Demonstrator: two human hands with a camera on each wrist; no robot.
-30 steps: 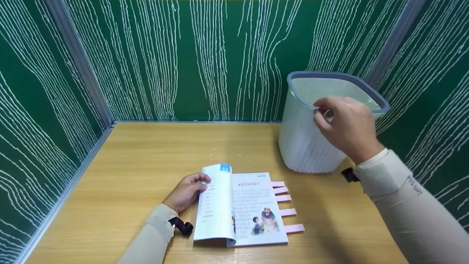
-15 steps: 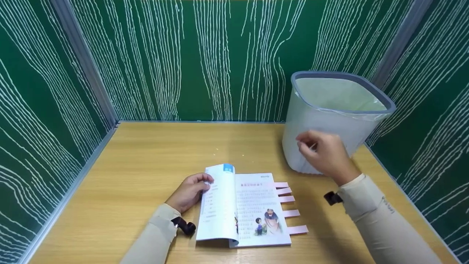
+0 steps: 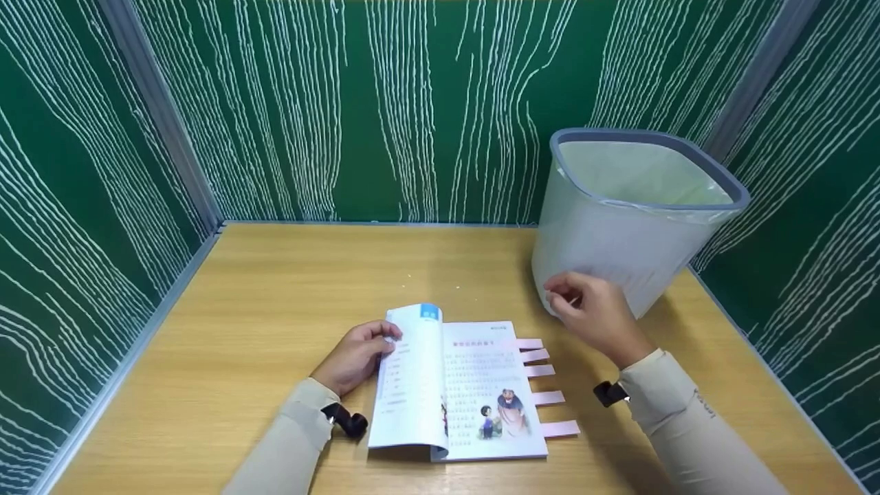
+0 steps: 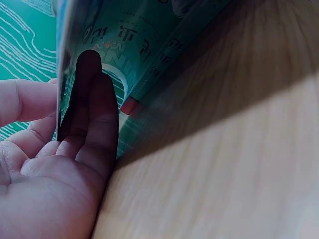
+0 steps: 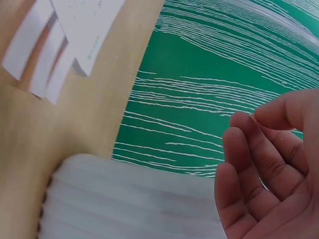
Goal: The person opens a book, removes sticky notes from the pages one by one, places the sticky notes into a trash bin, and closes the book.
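A book [image 3: 481,375] lies spread on the wooden table, its left pages raised in a curve. Along its right edge several pink paper tabs [image 3: 560,429] stick out. My left hand [image 3: 354,357] grips the raised left side at its outer edge, thumb on the page. In the left wrist view the fingers reach behind the green printed cover [image 4: 127,47]. To the right of the book, my right hand [image 3: 597,315] is held in front of the bin, fingers curled. Thumb tip and index finger meet in the right wrist view, and nothing shows between them.
A white bin [image 3: 605,240] with a grey rim and a clear liner stands at the back right. Tiny pale specks [image 3: 410,276] dot the table behind the book. Green panels [image 3: 275,103] with white lines enclose the back and sides.
My right hand has come down from the bin's rim toward the book, moving left and nearer. My left hand keeps its hold on the book. The head view has shifted slightly.
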